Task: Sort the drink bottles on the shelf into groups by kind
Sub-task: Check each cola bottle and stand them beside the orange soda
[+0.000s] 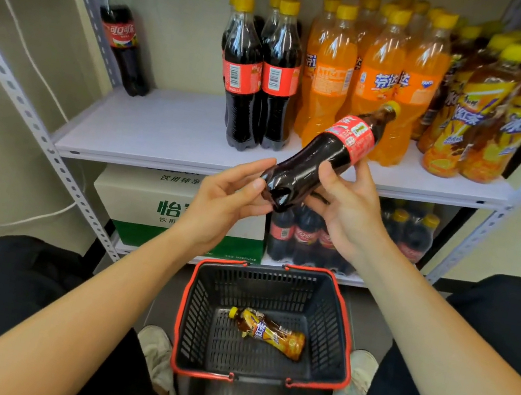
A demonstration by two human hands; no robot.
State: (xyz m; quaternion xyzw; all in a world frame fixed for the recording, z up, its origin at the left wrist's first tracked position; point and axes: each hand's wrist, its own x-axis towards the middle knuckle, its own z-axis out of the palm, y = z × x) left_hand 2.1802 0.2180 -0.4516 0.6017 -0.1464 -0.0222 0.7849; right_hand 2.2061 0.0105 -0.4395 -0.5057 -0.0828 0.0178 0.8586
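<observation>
One dark plastic cola bottle with a red label and yellow cap (pixel 330 150) is held in the air in front of the white shelf board (pixel 159 130). It is tilted with its cap up and to the right, above the basket. The right hand (pixel 350 213) is wrapped round its lower body, thumb across the front and fingers behind. The left hand (pixel 227 202) is half closed, its thumb and fingertips cupping the bottle's base.

Three kinds of drink stand on the shelf board. One lone cola bottle (pixel 123 37) is at the far left, well apart from the rest. A cluster of cola bottles (pixel 260 72) stands in the middle, with a packed block of orange soda bottles (pixel 333 71) just beside it to the right. Amber iced-tea bottles with yellow wrappers (pixel 487 126) fill the far right. Counts past the front rows are rough, since the bottles hide one another: by caps, around seven cola, ten orange and six tea.

On the floor, a black plastic basket with a red rim (pixel 326 330) holds one iced-tea bottle (pixel 266 332) lying on its side. The lower shelf carries one white and green cardboard box (pixel 147 201) and, to its right, a shrink-wrapped pack of cola bottles (pixel 307 237).
</observation>
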